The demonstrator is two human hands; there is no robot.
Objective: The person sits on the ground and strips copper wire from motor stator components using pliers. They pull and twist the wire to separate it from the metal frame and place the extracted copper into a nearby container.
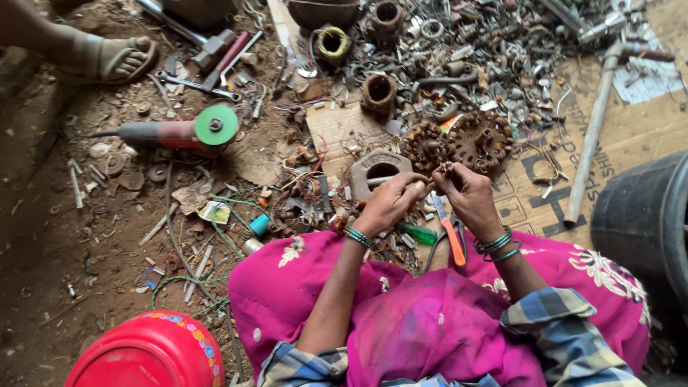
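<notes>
A: Far left first. What's there?

B: Dirt floor (pixel 43 236) with loose bolts and scraps. Another person's sandalled foot (pixel 107 57) at top left. Red tub (pixel 147 351) at the bottom edge. Angle grinder (pixel 175 131) with a green disc lies on the dirt, and a spanner (pixel 193 84) sits above it.

A: Middle?

B: Tangle of thin wires (pixel 301 190), then a grey metal bracket (pixel 376 170) with a round hole, on cardboard (pixel 616 136). Person sits in a pink garment (pixel 423 322) with checked sleeves.

A: Hands?

B: Left hand (pixel 390 201) is closed, fingers pinched on a small rusty wire piece (pixel 446 169). Right hand (pixel 469 197) is closed too, gripping the same piece from the other side. 2 hands meet just above the lap, in front of the bracket. Bangles on both wrists.

A: Where's that piece relative to the rest?

B: Held in the air between the fingertips, just below 2 rusty motor windings (pixel 466 140). Too small to tell more.

A: Below the hands?

B: Green-handled screwdriver (pixel 419 233) and orange-handled cutter (pixel 451 240) lie near the knees.

A: Right side?

B: Big scrap metal pile (pixel 487 50) up top, long grey pipe (pixel 591 143) slanting across the cardboard, black tyre (pixel 645 215) at the right edge.
</notes>
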